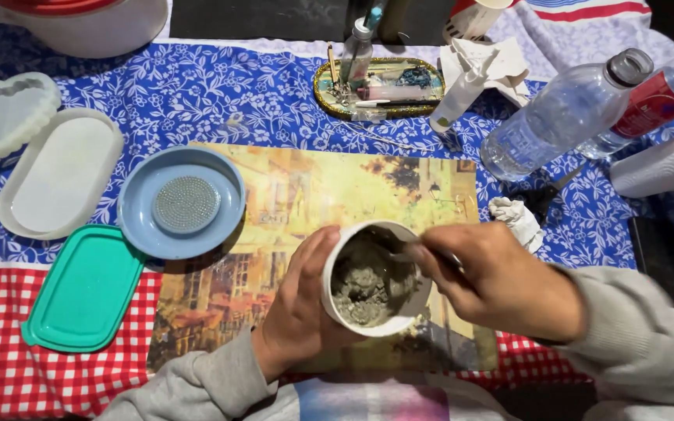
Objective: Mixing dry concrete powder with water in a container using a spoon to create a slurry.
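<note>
The left hand (302,300) is wrapped around a white cup (376,281) of grey paste (364,284). The right hand (493,281) is closed on a stirring tool, mid-mix. Lumps show, so steady, thorough stirring seems needed.

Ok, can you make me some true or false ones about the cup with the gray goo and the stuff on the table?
1. The left hand wraps around the white cup. True.
2. The gray mixture in the cup is smooth and runny. False: it looks thick and lumpy.
3. The right hand holds a stirring tool that dips into the cup. True; only a little of the tool shows.
4. The teal lid lies to the right of the cup. False: it lies to the left, by the blue round dish.
5. The clear plastic bottle stands with its cap on. False: its mouth is open.
</note>
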